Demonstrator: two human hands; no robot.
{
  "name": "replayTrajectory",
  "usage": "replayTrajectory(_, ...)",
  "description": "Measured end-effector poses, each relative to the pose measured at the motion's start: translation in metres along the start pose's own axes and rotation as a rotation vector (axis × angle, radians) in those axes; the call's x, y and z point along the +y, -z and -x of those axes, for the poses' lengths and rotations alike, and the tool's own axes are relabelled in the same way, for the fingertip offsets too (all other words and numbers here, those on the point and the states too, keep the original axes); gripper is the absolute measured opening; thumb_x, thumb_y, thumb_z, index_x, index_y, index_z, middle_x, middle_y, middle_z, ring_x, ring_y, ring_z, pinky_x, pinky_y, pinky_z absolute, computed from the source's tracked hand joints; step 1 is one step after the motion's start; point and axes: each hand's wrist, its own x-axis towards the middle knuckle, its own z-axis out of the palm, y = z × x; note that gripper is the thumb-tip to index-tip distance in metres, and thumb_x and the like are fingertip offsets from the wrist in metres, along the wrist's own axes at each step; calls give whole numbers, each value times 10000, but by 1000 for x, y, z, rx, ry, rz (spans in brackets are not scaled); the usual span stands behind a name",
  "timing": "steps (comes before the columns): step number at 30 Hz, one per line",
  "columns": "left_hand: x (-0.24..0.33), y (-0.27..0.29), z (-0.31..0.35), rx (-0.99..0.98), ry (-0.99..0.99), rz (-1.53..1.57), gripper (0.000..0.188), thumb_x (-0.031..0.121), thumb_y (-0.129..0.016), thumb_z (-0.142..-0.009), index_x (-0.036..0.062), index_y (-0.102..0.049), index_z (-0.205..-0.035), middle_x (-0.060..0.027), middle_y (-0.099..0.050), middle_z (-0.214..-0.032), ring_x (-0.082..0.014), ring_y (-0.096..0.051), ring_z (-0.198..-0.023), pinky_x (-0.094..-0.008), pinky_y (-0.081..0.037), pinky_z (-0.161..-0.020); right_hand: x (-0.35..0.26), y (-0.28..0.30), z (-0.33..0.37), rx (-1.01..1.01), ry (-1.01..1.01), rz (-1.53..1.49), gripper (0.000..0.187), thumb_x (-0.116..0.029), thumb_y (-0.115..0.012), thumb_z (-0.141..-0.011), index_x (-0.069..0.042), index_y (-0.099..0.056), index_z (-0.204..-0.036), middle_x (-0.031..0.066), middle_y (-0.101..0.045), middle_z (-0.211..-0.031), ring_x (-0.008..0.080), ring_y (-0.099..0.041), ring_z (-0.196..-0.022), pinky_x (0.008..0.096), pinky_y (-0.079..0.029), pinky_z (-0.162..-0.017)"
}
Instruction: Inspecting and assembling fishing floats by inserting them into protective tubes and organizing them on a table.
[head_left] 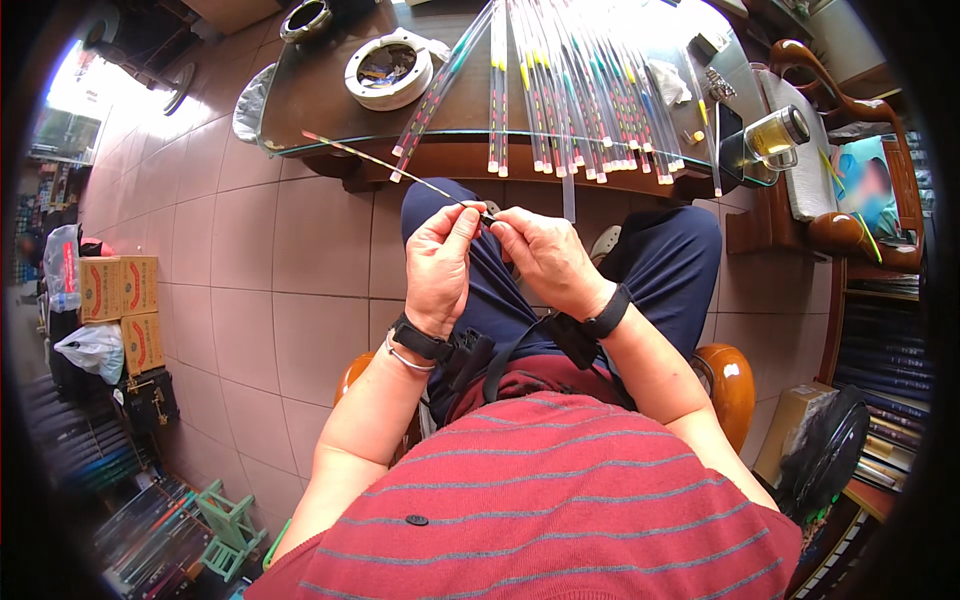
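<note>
A thin fishing float (pixel 345 147) with a red, banded tip slants up and left from my hands toward the table edge. My left hand (pixel 440 262) is closed, pinching it near its lower end between thumb and fingers. Right beside it, my right hand (pixel 552 258) is also closed, its thumb and fingertips meeting at a small black piece (pixel 487 219) at the float's end. The fingers hide most of that piece. Both hands are held above my lap, close together. Beyond them, many clear tubes (pixel 548 130) with similar banded floats inside lie on the table.
The glass-topped table (pixel 300 105) stands ahead, carrying a round white ashtray (pixel 388 70) and a glass cup of yellow drink (pixel 778 140) at its right. Wooden chairs (pixel 840 228) are at right. Cartons (pixel 120 290) and a small green stool (pixel 228 530) sit at left.
</note>
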Motion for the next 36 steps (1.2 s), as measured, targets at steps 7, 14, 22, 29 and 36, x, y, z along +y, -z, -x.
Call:
replayTrajectory(7, -2, 2, 0, 29, 1, 10, 146, 32, -597, -935, -10, -670, -1054, -31, -666, -937, -79, -571, -818, -200, -466, -775, -12, 2, -1, 94, 3, 2, 149, -183, -629, -890, -45, -587, -924, 171, -634, -791, 372, -631, -733, 434, -491, -623)
replayTrajectory(14, -1, 6, -2, -25, -10, -8, 146, 45, -593, -938, 1, -666, -1057, -48, -679, -981, -105, -612, -857, -215, -496, -816, -3, 2, -2, 36, 37, -40, 144, -148, -612, -923, -8, -605, -954, 116, -615, -674, 193, -607, -600, 315, -482, -576)
replayTrajectory(22, -3, -1, -3, 47, -12, -40, 151, 54, -606, -937, -18, -666, -1054, -44, -676, -953, -81, -584, -820, -199, -471, -758, 2, 2, -3, 44, 18, 17, 213, -245, -637, -877, -46, -640, -954, 193, -641, -790, 379, -636, -761, 448, -510, -664)
replayTrajectory(29, 0, 3, 1, 3, -9, -49, 135, 49, -606, -934, -2, -670, -1042, -38, -679, -960, -80, -593, -832, -196, -471, -776, 3, 3, 2, 42, 27, -17, 216, -264, -612, -891, -60, -651, -948, 171, -661, -807, 384, -621, -797, 460, -502, -698)
replayTrajectory(36, 5, -5, 1, 15, 23, -95, 236, 86, -644, -916, -6, -650, -1133, -65, -682, -1032, -97, -611, -902, -212, -476, -819, 7, 23, -4, 150, 106, 64, 235, -235, -606, -892, -24, -631, -992, 184, -656, -886, 361, -637, -845, 435, -514, -736)
